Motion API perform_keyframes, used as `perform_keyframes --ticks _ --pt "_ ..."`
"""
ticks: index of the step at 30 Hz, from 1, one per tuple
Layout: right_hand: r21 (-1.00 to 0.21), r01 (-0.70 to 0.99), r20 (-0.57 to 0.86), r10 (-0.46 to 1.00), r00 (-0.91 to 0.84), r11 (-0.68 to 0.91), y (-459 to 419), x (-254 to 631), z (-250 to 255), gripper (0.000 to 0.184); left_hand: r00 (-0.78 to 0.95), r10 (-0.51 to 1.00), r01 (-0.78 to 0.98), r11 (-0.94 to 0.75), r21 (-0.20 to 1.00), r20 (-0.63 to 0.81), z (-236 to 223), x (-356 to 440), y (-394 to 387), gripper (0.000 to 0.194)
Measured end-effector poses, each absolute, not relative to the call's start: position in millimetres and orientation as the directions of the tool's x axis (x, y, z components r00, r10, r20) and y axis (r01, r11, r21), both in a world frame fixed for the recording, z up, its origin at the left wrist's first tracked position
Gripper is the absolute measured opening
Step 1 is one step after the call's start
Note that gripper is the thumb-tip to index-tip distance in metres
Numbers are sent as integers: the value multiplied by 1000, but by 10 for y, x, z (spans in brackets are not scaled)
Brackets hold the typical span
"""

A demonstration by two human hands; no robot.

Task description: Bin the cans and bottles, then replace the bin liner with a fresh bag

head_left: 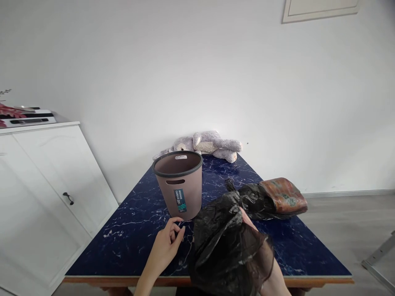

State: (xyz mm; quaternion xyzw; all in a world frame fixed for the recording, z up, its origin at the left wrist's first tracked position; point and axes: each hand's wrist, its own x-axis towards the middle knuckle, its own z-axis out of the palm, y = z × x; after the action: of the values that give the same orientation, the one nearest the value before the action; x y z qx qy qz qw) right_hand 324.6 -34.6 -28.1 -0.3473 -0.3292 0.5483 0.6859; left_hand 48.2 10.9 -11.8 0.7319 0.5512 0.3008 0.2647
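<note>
My right hand [247, 220] is mostly buried in a crumpled black plastic bag [225, 242], which it holds up over the near part of the blue marbled table [129, 230]. My left hand [168, 242] hovers just left of the bag, with its fingertips pinched together near the bag's edge; what they pinch is too small to make out. A brown plastic bin [179, 185] with a dark rim stands upright and empty a short way behind the left hand.
More black bags [253, 197] and a reddish-brown packet [284, 195] lie at the table's right side. A grey plush toy [206, 144] lies at the far edge against the wall. A white cabinet [46, 193] stands to the left.
</note>
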Motion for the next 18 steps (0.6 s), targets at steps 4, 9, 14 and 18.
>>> perform_keyframes --ticks 4,9,14,18 --pt "-788 -615 -105 992 76 -37 -366 3256 -266 66 200 968 636 -246 732 151 -130 484 112 52" --pt "-881 -472 -110 950 292 43 -473 3371 -440 70 212 960 607 -277 745 185 -137 479 101 51" --pt "-994 -40 71 905 420 97 -630 3565 -747 91 212 958 614 -285 736 194 -152 468 94 49" --pt "-917 381 272 879 391 114 -869 3647 -773 56 228 956 612 -288 736 184 -156 466 93 49"
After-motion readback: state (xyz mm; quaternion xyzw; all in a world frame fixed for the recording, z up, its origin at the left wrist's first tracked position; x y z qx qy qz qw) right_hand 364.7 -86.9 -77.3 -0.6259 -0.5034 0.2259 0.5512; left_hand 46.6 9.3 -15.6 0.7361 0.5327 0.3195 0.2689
